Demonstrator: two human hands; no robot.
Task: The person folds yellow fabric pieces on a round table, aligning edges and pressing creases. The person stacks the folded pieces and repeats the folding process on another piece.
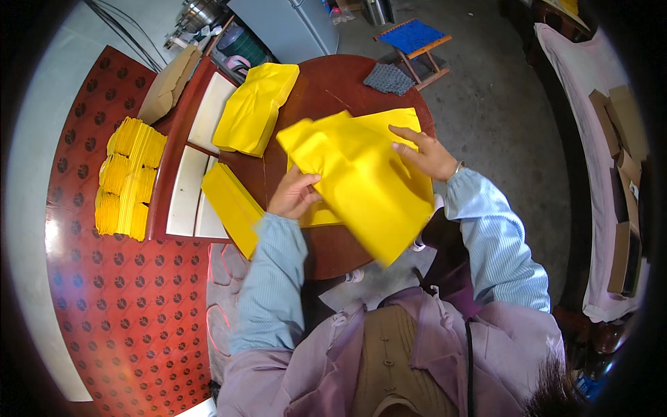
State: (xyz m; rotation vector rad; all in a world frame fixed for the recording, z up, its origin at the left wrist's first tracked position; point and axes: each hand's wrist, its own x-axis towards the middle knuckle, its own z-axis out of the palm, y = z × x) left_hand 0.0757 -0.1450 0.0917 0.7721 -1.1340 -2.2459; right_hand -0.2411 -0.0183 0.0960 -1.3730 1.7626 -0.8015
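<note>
A large yellow sheet [368, 184], paper or thin cloth, hangs tilted and slightly blurred over the round table. My left hand [294, 193] pinches its left edge between thumb and fingers. At its upper right, my right hand [425, 153] is beside the sheet with thumb and forefinger apart; its other fingers are partly hidden. Under the held sheet, more yellow material [399, 121] lies on the dark red tabletop [326, 90]. A creased yellow stack [256, 108] rests at the table's far left, and a long folded yellow stack [233, 208] lies near my left forearm.
Several bundled yellow stacks [128, 181] sit on a red patterned surface [132, 299] at left. A grey knitted cloth [389, 79] lies on the table's far edge, near a blue-topped folding stool [410, 38]. Cardboard boxes [625, 208] stand on a covered seat at right.
</note>
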